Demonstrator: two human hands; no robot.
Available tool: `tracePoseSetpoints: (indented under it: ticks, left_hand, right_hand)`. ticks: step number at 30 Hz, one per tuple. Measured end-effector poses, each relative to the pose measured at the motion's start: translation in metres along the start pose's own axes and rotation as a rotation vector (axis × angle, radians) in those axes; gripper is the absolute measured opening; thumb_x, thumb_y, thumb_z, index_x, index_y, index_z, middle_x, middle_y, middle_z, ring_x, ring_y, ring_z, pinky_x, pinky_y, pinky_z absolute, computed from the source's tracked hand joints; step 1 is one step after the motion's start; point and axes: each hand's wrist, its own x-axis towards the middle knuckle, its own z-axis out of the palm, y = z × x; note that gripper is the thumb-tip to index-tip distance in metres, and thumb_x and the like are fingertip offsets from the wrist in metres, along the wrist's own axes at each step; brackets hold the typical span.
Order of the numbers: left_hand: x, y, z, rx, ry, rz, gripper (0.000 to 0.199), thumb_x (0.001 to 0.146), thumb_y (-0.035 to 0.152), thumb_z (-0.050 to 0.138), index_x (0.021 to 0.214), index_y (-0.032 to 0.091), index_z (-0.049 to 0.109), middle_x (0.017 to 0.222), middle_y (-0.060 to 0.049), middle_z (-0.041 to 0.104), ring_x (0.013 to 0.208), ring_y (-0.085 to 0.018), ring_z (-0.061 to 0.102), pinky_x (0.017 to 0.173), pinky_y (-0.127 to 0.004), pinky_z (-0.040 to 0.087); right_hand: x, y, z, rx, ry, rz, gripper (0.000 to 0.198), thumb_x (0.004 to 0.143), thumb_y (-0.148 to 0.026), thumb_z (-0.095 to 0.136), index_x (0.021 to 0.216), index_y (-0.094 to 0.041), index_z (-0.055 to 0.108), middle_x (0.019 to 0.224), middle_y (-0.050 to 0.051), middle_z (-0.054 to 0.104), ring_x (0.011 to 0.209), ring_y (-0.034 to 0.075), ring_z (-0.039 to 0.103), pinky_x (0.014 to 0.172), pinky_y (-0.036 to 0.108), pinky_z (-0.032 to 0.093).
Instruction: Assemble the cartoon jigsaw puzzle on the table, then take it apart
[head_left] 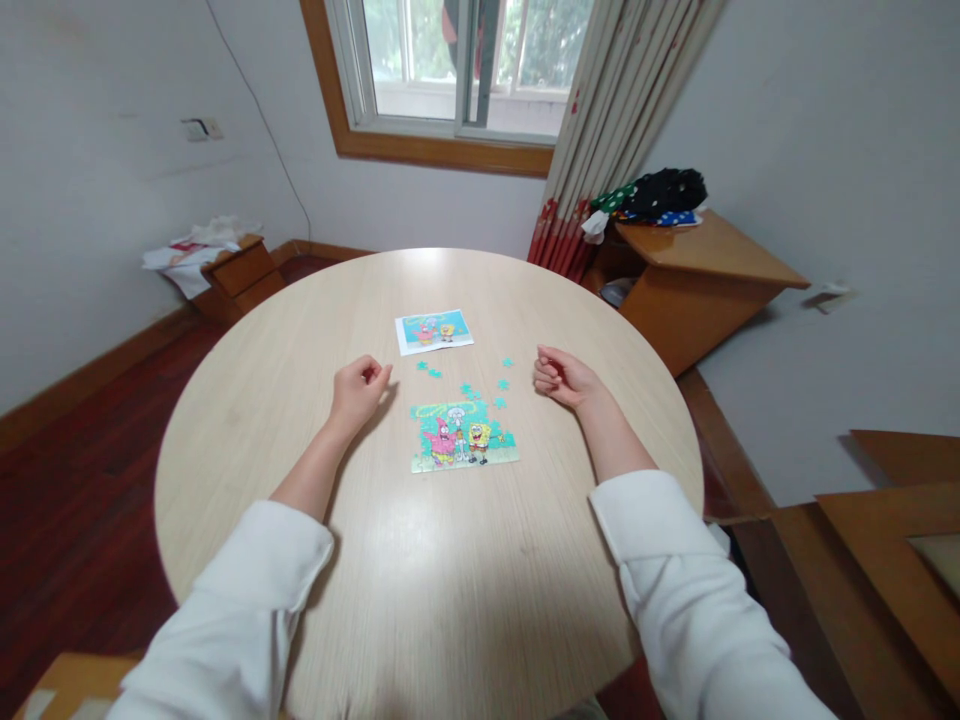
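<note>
A partly assembled jigsaw puzzle point(461, 440) with cartoon figures, one pink and one yellow, lies flat on the round table point(420, 560). Its upper right side has gaps and a ragged edge. Several loose turquoise puzzle pieces point(503, 384) are scattered above it. Behind them rests a reference picture point(435, 331) with the same scene. My left hand point(361, 388) is curled closed on the table, left of the loose pieces. To their right, my right hand point(566, 378) is also curled into a loose fist. Neither hand touches a piece, and nothing shows in their fingers.
A wooden cabinet point(697, 270) stands past the table's right edge with dark, dotted cloth point(664, 195) on top. At the left, a small wooden stand point(244, 270) holds papers or cloth. A window point(457, 70) and a long curtain point(607, 110) are behind the table.
</note>
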Motion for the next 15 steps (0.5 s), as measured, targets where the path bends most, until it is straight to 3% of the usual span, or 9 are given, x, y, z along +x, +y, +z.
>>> tracePoseSetpoints:
  ticks: [3,6,8,11,13,15]
  left_hand:
    - [0.007,-0.011,-0.005,-0.001,0.113,-0.088,0.024,0.074,0.032,0.054,0.055,0.019,0.045,0.049,0.004,0.042,0.051,-0.010,0.039,0.052,-0.024,0.031]
    - [0.011,-0.017,-0.005,0.002,0.117,-0.120,0.022,0.075,0.032,0.053,0.058,0.018,0.049,0.053,0.003,0.049,0.052,-0.011,0.044,0.055,-0.025,0.034]
    - [0.011,-0.017,-0.003,0.040,0.053,-0.083,0.021,0.077,0.032,0.051,0.063,0.017,0.056,0.059,-0.001,0.058,0.059,-0.014,0.051,0.060,-0.027,0.039]
    - [0.007,-0.011,0.003,0.145,-0.105,0.075,0.022,0.080,0.029,0.049,0.080,0.016,0.067,0.084,-0.007,0.071,0.084,-0.021,0.061,0.083,-0.037,0.041]
    - [0.003,-0.004,0.008,0.204,-0.240,0.185,0.027,0.084,0.028,0.046,0.098,0.019,0.067,0.109,-0.010,0.069,0.108,-0.025,0.057,0.099,-0.046,0.032]
    - [-0.001,0.003,0.013,0.246,-0.392,0.267,0.036,0.089,0.029,0.039,0.116,0.020,0.061,0.132,-0.011,0.056,0.126,-0.025,0.046,0.106,-0.052,0.022]
  right_hand:
    - [0.003,-0.001,-0.002,0.038,0.081,-0.040,0.045,0.083,-0.048,0.052,0.056,-0.022,0.028,0.042,-0.010,0.019,0.040,0.007,0.013,0.042,0.023,0.016]
    - [0.006,0.001,0.000,0.090,0.089,-0.066,0.047,0.081,-0.050,0.054,0.056,-0.022,0.027,0.041,-0.009,0.019,0.039,0.008,0.012,0.042,0.023,0.017]
    - [0.007,0.002,0.000,0.160,0.067,-0.070,0.045,0.080,-0.048,0.057,0.056,-0.022,0.029,0.040,-0.009,0.021,0.039,0.008,0.012,0.041,0.023,0.017]
    - [0.010,0.005,0.000,0.277,0.027,-0.055,0.043,0.078,-0.042,0.062,0.055,-0.021,0.033,0.039,-0.009,0.023,0.037,0.007,0.014,0.039,0.021,0.018]
    - [0.012,0.007,-0.002,0.352,0.003,-0.039,0.042,0.078,-0.037,0.065,0.054,-0.020,0.034,0.038,-0.009,0.025,0.036,0.006,0.017,0.039,0.021,0.020]
    - [0.015,0.009,-0.003,0.410,-0.008,-0.026,0.041,0.078,-0.033,0.065,0.053,-0.020,0.035,0.037,-0.009,0.028,0.035,0.005,0.020,0.039,0.021,0.021]
